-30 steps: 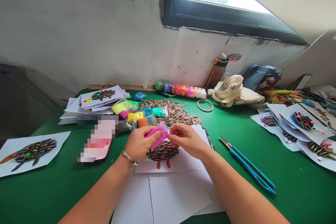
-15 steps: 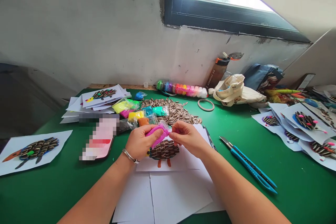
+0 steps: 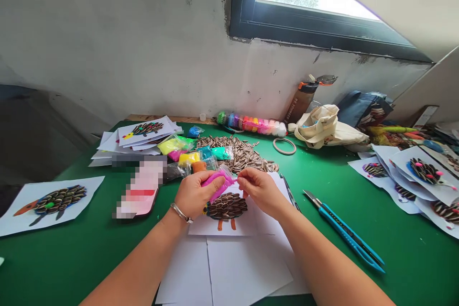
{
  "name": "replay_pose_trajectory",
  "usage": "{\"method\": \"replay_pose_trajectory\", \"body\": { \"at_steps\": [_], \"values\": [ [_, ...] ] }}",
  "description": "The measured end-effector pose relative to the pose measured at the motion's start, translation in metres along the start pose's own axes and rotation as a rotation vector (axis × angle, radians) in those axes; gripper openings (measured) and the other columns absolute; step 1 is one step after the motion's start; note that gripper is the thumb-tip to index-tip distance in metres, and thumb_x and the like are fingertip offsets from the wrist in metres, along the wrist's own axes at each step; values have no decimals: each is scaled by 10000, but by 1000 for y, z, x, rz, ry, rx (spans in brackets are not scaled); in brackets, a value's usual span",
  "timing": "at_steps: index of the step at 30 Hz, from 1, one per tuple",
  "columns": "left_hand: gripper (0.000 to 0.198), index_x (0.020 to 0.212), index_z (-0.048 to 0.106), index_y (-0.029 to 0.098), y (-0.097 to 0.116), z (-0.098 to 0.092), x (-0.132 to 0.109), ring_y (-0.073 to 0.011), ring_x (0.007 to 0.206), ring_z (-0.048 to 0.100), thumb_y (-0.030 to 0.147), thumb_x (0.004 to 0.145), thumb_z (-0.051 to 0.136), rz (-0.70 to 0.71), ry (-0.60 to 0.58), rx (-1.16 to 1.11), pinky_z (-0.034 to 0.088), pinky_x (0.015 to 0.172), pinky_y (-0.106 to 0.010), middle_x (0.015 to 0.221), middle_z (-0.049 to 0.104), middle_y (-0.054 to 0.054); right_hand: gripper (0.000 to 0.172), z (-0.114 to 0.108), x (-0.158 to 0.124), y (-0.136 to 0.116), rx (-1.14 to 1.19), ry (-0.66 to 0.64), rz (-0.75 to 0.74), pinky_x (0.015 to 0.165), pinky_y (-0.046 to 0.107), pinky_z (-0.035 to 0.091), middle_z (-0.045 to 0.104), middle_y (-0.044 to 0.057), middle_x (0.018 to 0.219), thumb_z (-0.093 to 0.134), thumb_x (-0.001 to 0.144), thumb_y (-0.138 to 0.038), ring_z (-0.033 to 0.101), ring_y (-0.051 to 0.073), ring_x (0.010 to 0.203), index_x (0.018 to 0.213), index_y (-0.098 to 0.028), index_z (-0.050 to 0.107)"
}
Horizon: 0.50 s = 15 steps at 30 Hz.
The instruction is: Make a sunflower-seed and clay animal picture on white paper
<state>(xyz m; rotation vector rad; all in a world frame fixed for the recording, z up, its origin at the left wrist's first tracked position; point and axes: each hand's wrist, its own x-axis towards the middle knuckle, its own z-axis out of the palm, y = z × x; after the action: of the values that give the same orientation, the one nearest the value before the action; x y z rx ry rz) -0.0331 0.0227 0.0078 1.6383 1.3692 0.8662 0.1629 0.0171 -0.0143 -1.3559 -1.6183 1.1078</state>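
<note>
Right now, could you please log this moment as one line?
left hand: holds magenta modelling clay in clear plastic packet | right hand: fingertips at packet's end | below: sunflower-seed picture on white paper

"How many hands?"

"Two: one left hand (image 3: 199, 196), one right hand (image 3: 261, 190), and one pink clay packet (image 3: 218, 185) between them."

"Bangles?"

"One bangle (image 3: 181, 213) (on the left wrist)."

"Knives?"

"One utility knife (image 3: 344, 232)."

"Seed pictures?"

"One sunflower-seed picture (image 3: 226, 206) below the hands, another (image 3: 53, 203) far left (the stacks overlap too much to count)."
</note>
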Motion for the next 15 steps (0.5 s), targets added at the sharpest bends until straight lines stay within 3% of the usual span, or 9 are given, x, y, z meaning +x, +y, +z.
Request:
{"method": "replay_pose_trajectory", "body": {
  "at_steps": [3, 8, 15],
  "values": [
    [432, 936, 747, 170, 0, -2, 1, -219, 750, 630, 541, 770, 601, 4, 28, 13, 477, 644, -296, 801, 725, -42, 154, -2, 2, 3, -92, 82, -20, 545, 234, 414, 577, -27, 655, 488, 859, -322, 545, 113, 564, 781, -208, 556],
    [452, 945, 746, 181, -4, -5, 4, -237, 794, 648, 567, 779, 580, -7, 71, 68, 497, 691, -308, 835, 736, -42, 203, -7, 5, 2, 7, 148, 54, 517, 234, 411, 587, -31, 615, 482, 863, -364, 535, 105, 487, 747, -202, 517],
    [455, 1099, 689, 209, -14, -7, 9, -265, 1048, 621, 533, 831, 516, 3, 171, 251, 479, 873, -315, 1113, 701, -44, 170, -7, 7, 6, 50, 144, 51, 533, 239, 427, 579, -33, 632, 540, 826, -346, 547, 103, 511, 751, -193, 547]
  ]
}}
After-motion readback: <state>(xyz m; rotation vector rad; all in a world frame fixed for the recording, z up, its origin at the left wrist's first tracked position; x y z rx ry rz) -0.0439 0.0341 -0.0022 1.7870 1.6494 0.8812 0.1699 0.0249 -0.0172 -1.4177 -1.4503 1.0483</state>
